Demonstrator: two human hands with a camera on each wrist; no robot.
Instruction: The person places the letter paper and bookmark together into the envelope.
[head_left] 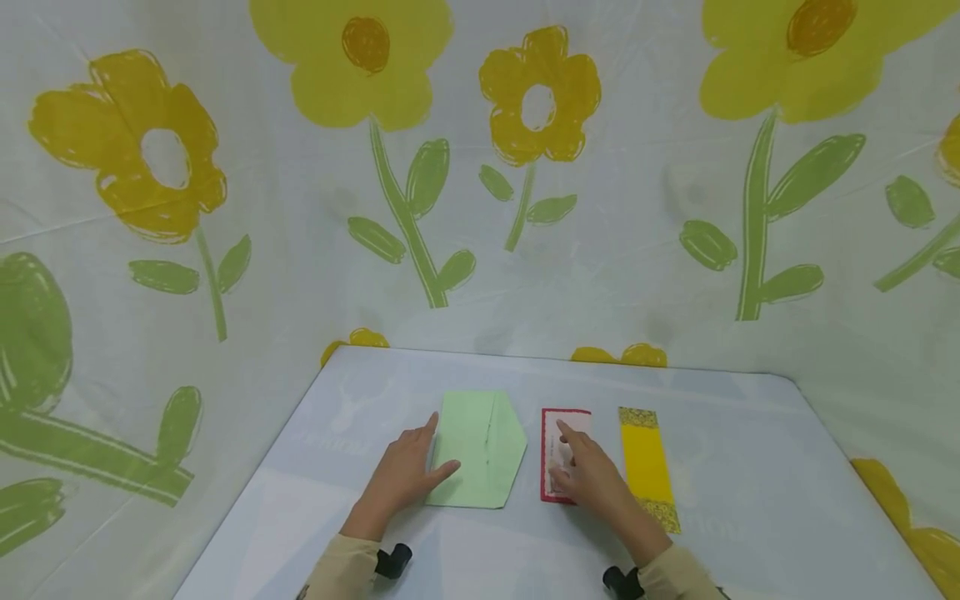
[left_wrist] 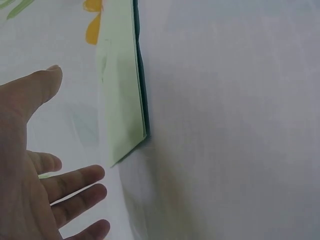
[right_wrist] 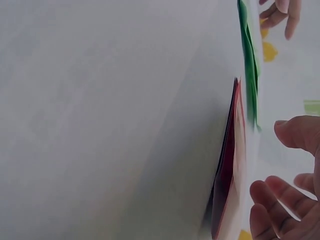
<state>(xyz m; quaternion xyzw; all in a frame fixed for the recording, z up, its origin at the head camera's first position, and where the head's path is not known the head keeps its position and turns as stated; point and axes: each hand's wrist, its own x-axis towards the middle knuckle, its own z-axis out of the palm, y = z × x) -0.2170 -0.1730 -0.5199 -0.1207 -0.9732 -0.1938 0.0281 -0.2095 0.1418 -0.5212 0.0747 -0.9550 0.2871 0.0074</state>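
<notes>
A light green paper envelope, its pointed flap end toward the right, lies flat on the table. Over its left edge hovers my left hand, thumb and fingers spread, holding nothing; the left wrist view shows a gap between this hand and the envelope. To the right lies a folded card with a red border and a pale printed middle. My right hand is above that card, fingers loosely bent around nothing, and covers part of it. The right wrist view shows the folded card slightly gaping at its edge.
A yellow strip with patterned gold ends lies right of the card, its lower part beside my right forearm. The white table meets a flower-printed cloth at its back and sides.
</notes>
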